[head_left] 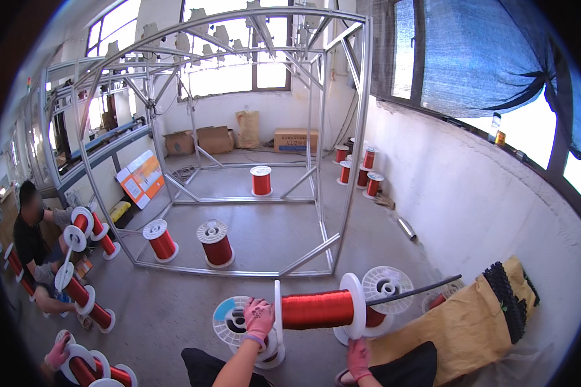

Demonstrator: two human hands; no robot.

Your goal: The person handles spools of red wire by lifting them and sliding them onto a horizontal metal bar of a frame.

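Red wire spool (319,311) on its side, near centre, between a person's pink-gloved hands.
Left to right: near left, another person's gloved hand (57,353) at a cluster of red spools; beyond, a seated person (32,226) beside more spools. Three spools upright inside a metal frame (232,274), one farther back. Near: left hand (259,318), fingers curled, beside the sideways spool's left flange, above a standing spool with a blue patch (224,332); cannot tell what it grips. Right hand (357,358) at the right flange's lower edge; fingers partly hidden, grip cannot be told. Dark rod (419,290) juts right from the spool, past another standing spool (400,278). Near right, brown sheet (442,322) and black textured strip (507,303).
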